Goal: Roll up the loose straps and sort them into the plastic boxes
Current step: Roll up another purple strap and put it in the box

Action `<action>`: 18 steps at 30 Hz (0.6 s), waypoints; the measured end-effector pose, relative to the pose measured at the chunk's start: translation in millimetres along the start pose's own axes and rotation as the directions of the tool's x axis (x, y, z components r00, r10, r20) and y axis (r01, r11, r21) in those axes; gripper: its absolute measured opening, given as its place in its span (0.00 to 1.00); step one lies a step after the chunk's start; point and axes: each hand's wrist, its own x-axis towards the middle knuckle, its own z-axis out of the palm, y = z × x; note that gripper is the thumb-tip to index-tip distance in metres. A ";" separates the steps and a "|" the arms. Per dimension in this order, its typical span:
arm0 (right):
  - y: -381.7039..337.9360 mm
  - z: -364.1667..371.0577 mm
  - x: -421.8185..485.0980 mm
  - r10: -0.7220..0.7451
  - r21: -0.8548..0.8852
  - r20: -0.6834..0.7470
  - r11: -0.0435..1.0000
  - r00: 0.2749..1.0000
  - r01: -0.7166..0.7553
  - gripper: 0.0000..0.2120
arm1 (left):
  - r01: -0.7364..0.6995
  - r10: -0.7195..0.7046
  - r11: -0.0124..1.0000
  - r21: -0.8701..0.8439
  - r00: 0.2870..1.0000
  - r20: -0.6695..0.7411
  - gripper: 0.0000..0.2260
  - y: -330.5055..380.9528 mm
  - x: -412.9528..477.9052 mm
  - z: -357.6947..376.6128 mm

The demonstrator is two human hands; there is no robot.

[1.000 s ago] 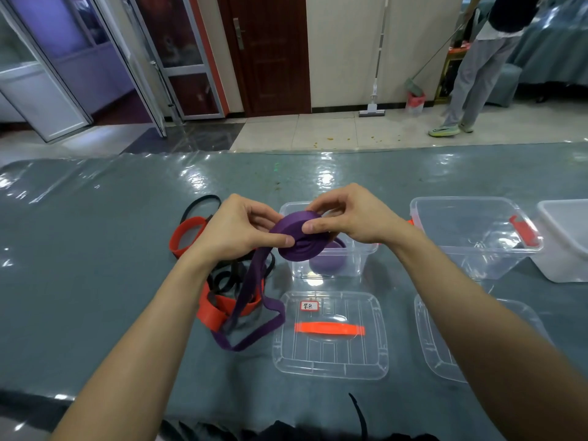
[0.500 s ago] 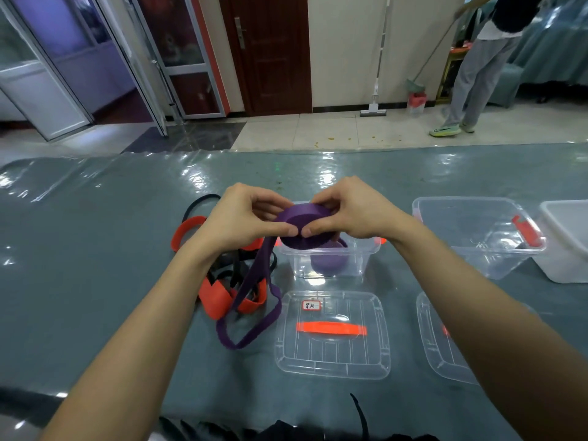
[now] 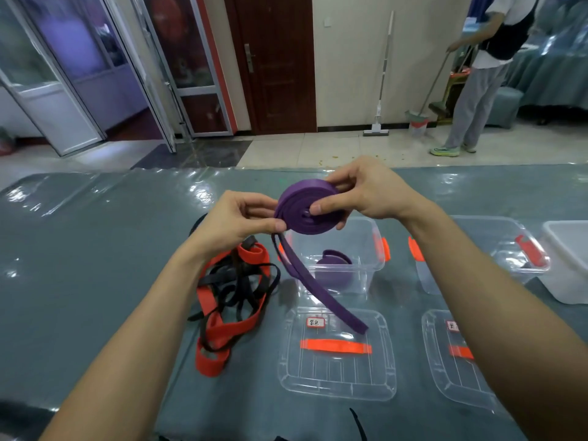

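**Second purple strap nearly wound; red and black heap not yet begun**

The table [image 3: 95, 265], under a glossy grey-green cover, filled the lower two thirds of the frame. Right of centre stood a clear plastic box [image 3: 366, 237] with orange clips, and one rolled purple strap [image 3: 334, 261] already lay inside it. A second clear box [image 3: 496, 246] stood further right; whether it held any strap could not be told. A white box [image 3: 569, 268] was cut off by the right edge. Two clear lids lay lower in the frame, the centre lid [image 3: 337, 377] below the first box and the right lid [image 3: 451, 374] beside it.

Left of centre, a tangle of red and black straps [image 3: 229, 300] lay loose on the table, none of them rolled.

Both hands were raised at upper centre, in the picture just above the first box. The right hand [image 3: 369, 192] gripped the purple coil [image 3: 305, 208], thumb pressed on its face near the middle and fingers curled behind. The left hand [image 3: 235, 224] pinched the strap at the coil's left edge, where the unwound tail [image 3: 321, 291] left it. That tail hung down and to the right, ending over the centre lid's far edge; whether it touched could not be told.

Judged from this, one purple strap was sorted and a second needed only its short tail wound before going into the box. The whole tangle was left, so most of the job lay ahead.
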 end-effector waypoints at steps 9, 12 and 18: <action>25.0 14.9 -18.0 0.034 0.218 -0.159 0.976 0.987 0.002 0.14 | 0.000 -0.032 0.969 -0.248 0.992 -0.123 0.26 -25.9 -6.2 31.7; 33.0 23.4 -23.0 0.044 0.274 -0.212 0.961 0.976 0.017 0.14 | 0.012 -0.042 0.979 -0.204 0.989 -0.141 0.27 -27.0 -5.8 34.5; 48.6 56.9 -30.7 0.121 0.522 -0.299 0.851 0.946 0.056 0.20 | 0.012 -0.044 0.974 -0.225 0.989 -0.138 0.25 -17.2 -3.3 27.1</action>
